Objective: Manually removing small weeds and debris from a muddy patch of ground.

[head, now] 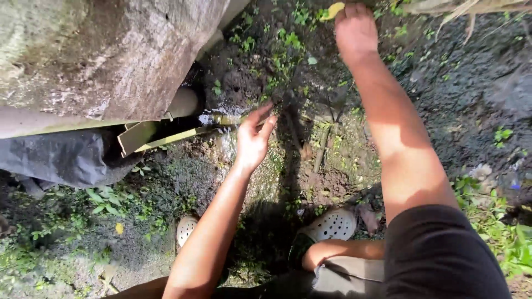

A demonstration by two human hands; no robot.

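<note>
Grey, mossy stone wall point(105, 55) fills the upper left, and everything else sits around it. Dark wet soil point(454, 83) with small weeds spreads to its right. At the wall's foot a round pipe point(183, 102) pokes out, with a yellow-green split bamboo spout point(166, 138) just below it, running water. The left hand point(254, 138) is at the spout's end, fingers loosely spread. Far right of the wall, the right hand point(354, 27) touches a yellow leaf point(331, 11); its grip cannot be told.

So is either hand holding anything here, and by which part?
The left hand is open at the water by the pipe, holding nothing. The right hand touches a yellow leaf; whether it grips it cannot be told.
</note>
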